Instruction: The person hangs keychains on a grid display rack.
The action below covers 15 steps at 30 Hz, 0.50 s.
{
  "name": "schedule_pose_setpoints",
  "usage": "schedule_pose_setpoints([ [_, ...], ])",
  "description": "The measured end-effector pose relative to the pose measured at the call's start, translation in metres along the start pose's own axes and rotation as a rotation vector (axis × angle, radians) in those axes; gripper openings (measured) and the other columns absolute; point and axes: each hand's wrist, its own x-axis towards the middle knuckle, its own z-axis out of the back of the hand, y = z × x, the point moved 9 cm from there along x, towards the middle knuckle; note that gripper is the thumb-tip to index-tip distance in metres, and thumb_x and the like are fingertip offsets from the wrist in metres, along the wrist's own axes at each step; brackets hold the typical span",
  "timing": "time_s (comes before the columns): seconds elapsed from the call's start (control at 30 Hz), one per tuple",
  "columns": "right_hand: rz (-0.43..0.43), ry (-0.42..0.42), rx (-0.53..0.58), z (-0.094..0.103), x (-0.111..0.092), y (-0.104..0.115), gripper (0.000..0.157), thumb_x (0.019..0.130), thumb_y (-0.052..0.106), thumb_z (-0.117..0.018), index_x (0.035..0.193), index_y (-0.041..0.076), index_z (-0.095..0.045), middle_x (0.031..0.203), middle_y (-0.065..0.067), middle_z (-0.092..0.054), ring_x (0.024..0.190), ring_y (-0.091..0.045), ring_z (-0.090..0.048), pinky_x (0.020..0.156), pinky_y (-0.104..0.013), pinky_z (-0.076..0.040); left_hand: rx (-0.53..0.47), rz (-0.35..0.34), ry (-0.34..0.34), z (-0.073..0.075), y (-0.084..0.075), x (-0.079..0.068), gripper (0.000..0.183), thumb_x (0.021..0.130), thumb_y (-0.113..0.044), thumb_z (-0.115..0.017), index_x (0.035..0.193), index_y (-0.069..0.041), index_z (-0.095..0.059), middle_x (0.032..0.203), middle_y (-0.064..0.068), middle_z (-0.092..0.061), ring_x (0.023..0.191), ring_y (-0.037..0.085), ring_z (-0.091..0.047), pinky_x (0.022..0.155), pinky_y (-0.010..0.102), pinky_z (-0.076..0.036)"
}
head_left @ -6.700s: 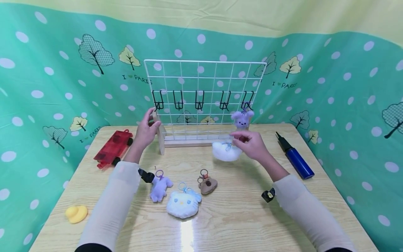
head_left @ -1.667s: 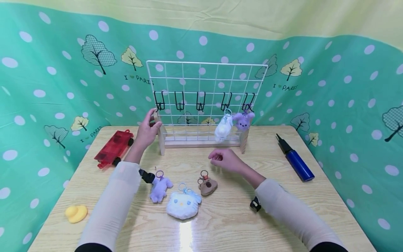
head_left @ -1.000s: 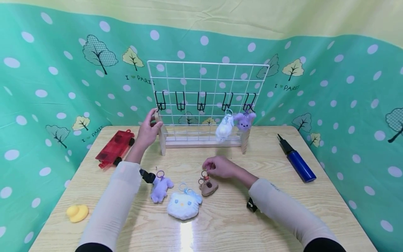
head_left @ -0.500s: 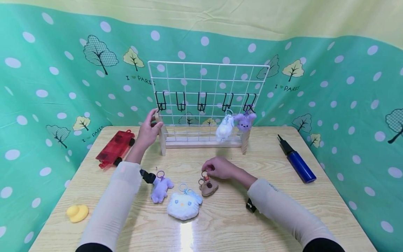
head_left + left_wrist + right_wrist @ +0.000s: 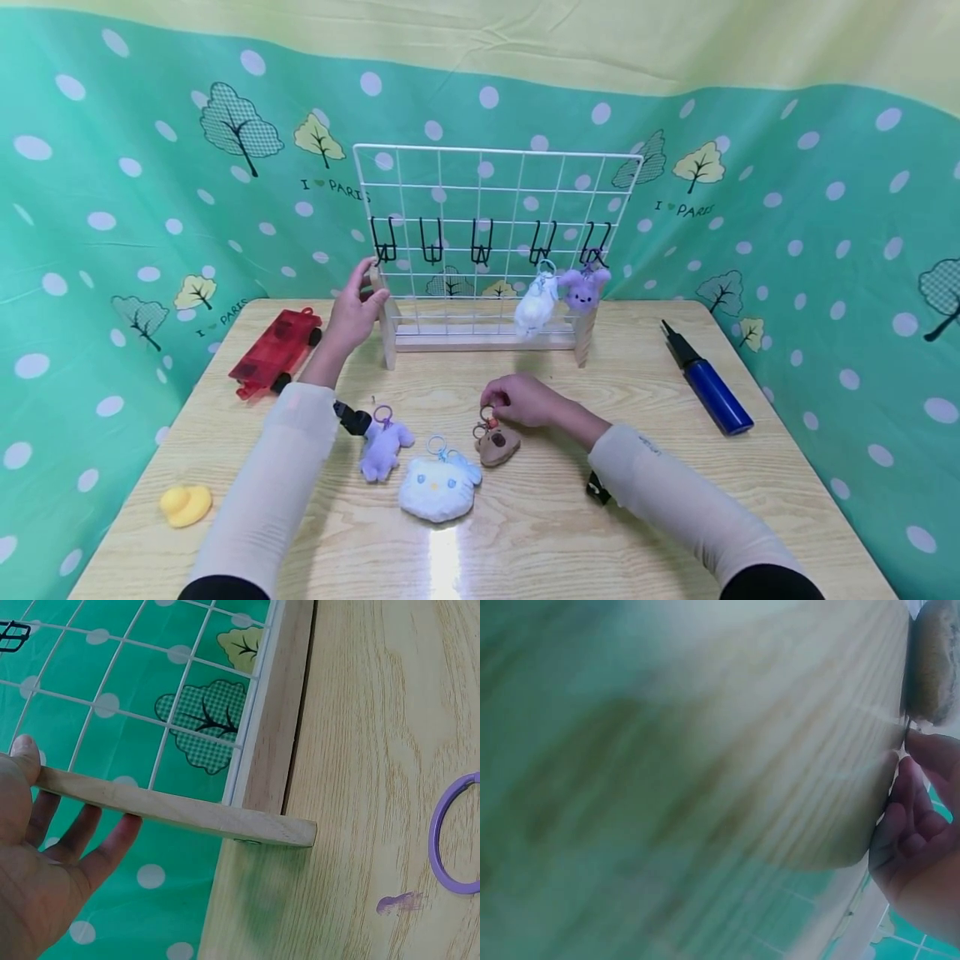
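Note:
My left hand point(image 5: 354, 310) grips the wooden side post point(image 5: 180, 808) of the white wire grid rack point(image 5: 480, 335), thumb on one side and fingers on the other. My right hand point(image 5: 525, 400) pinches the metal ring of a brown plush keychain point(image 5: 497, 447) lying on the table; its fingertips point(image 5: 915, 742) are down at the tabletop in the right wrist view. A white plush keychain point(image 5: 536, 308) and a purple plush keychain point(image 5: 583, 290) hang from the two rightmost black hooks. Another purple plush point(image 5: 381, 452) and a white cat-face plush point(image 5: 438, 490) lie in front.
A red transparent toy car point(image 5: 273, 354) sits at the left, with a yellow rubber duck point(image 5: 185, 505) nearer the front. The blue hand pump point(image 5: 712, 392) lies at the right. Behind the table hangs a green dotted curtain point(image 5: 480, 117).
The white plush that my right hand held now hangs on a hook. That hand has come forward and down to the brown keychain's ring. The left hand stays on the post.

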Motion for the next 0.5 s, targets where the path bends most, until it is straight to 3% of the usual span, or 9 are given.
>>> schedule_pose_setpoints([
  [0.23,-0.038,0.004,0.022,0.0026,-0.0027,-0.0058,0.011,0.090,0.009,-0.074,0.094,0.016,-0.067,0.082,0.007,-0.061,0.077,-0.006,-0.055,0.072,-0.021,-0.051,0.011,-0.006,-0.009,0.0012,0.0017,0.0007,0.064,0.106,-0.028,-0.054,0.160,-0.041,-0.022,0.156,0.022,-0.040,0.140,0.044,-0.046,0.107,0.060,-0.050],
  [0.5,-0.001,0.021,0.015,0.0041,-0.0029,-0.0038,0.007,0.092,0.013,-0.074,0.094,0.017,-0.068,0.080,0.009,-0.064,0.073,-0.003,-0.057,0.069,-0.019,-0.052,0.009,-0.003,-0.010,0.0014,0.0031,0.0018,0.062,0.106,-0.030,-0.054,0.158,-0.044,-0.024,0.155,0.020,-0.041,0.139,0.042,-0.048,0.106,0.058,-0.052],
])
